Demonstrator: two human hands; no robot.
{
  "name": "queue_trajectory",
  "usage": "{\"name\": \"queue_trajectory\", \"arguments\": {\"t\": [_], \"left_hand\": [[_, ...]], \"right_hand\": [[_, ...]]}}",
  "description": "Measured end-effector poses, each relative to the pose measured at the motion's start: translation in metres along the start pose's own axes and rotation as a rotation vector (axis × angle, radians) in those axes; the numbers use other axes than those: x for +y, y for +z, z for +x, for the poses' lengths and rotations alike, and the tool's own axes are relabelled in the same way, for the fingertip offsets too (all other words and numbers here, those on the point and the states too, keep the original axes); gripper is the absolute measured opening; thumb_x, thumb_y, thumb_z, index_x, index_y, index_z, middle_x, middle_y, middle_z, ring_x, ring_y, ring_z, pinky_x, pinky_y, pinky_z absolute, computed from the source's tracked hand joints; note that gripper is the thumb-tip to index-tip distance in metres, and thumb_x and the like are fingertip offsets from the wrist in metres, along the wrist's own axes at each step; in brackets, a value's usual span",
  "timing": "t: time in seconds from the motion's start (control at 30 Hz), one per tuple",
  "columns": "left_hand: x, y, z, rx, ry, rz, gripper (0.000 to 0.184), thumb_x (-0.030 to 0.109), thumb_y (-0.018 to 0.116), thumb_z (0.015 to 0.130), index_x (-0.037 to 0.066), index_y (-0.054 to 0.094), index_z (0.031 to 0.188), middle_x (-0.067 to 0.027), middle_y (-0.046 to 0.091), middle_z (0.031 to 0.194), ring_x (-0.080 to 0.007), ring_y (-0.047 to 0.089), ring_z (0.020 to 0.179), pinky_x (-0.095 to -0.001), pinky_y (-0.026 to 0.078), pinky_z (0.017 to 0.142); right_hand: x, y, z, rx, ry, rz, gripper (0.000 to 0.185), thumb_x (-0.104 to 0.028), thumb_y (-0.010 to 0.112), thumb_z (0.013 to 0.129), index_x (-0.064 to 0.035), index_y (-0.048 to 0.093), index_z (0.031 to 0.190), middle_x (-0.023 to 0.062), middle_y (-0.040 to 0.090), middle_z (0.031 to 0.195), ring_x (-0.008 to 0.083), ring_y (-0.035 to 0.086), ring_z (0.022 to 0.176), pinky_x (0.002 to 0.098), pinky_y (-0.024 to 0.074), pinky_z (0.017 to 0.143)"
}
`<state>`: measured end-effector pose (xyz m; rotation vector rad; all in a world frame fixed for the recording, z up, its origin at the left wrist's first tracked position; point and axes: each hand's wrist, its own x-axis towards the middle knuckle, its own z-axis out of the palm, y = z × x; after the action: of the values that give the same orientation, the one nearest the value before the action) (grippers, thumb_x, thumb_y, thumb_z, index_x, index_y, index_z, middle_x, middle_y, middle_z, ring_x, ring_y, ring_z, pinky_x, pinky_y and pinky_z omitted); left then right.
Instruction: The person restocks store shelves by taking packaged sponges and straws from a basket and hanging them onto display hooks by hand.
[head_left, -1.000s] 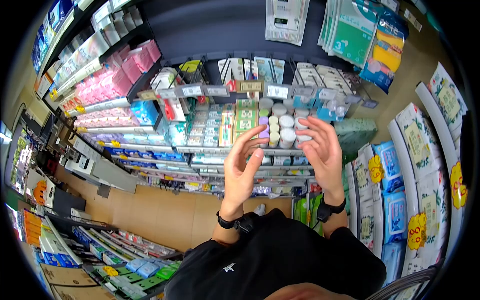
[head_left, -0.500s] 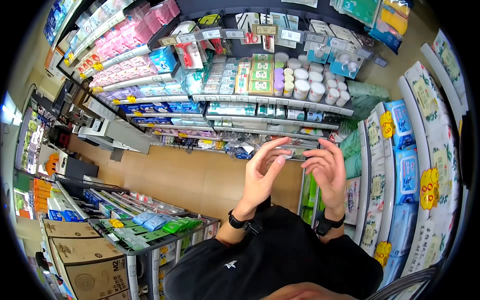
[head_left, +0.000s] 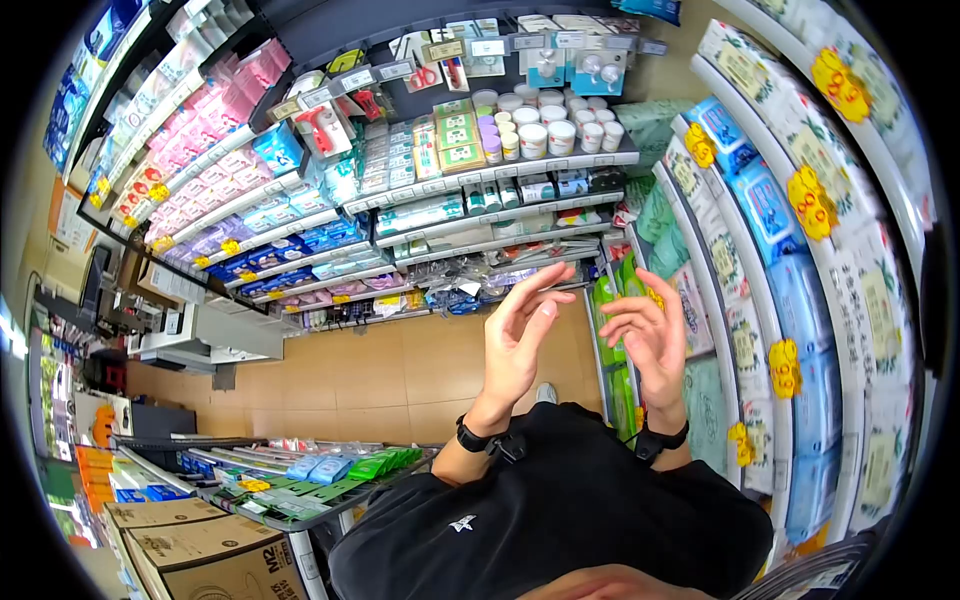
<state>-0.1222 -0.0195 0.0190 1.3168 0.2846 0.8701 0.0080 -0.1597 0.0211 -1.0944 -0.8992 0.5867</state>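
My left hand [head_left: 515, 345] is raised in front of my chest, fingers apart and slightly curled, with nothing in it. To its right, my right hand [head_left: 650, 350] is held up the same way, its fingers spread and empty. A gap separates the two, and neither touches the goods. Beyond them, white round tubs [head_left: 532, 140] stand on the top of the far shelf [head_left: 500, 172]. Green packages [head_left: 608, 310] sit low on a rack just behind my right hand. A black strap circles each wrist.
Shelves of blue wipe packs [head_left: 765, 210] with yellow price tags rise at the right. Pink packs [head_left: 225, 110] fill shelves at the left. Cardboard boxes [head_left: 200, 545] and a low display rack stand at the lower left. Tan floor [head_left: 430, 365] shows between the racks.
The view has turned, so the shelves appear tilted and the right-hand shelf fills more of the frame. Both hands stay raised, open and empty, and sit lower against the shelves than a second ago.
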Motion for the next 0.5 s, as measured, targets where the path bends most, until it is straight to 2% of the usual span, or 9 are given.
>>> {"name": "queue_trajectory", "arguments": {"t": [0.3,0.5], "left_hand": [[0.025,-0.015,-0.08,-0.116,-0.065,-0.013,0.042,0.021,0.058,0.1,-0.001,0.059,0.136,-0.0163,0.065,0.132,-0.0203,0.066,0.109,-0.032,0.049,0.091],[0.028,0.001,-0.131,-0.321,-0.17,-0.043,0.04,0.022,0.059,0.1,-0.001,0.061,0.133,-0.0153,0.065,0.132,-0.0205,0.066,0.108,-0.0322,0.049,0.09]], "right_hand": [[-0.023,0.047,-0.109,0.132,-0.039,0.004,0.069,-0.009,0.06,0.094,-0.0001,0.025,0.152,0.0198,0.063,0.119,0.0196,0.065,0.095,0.0308,0.0499,0.085],[-0.041,0.072,-0.193,0.311,-0.033,-0.022,0.067,-0.01,0.061,0.094,0.0006,0.027,0.151,0.0196,0.064,0.118,0.02,0.065,0.095,0.032,0.0499,0.087]]}}
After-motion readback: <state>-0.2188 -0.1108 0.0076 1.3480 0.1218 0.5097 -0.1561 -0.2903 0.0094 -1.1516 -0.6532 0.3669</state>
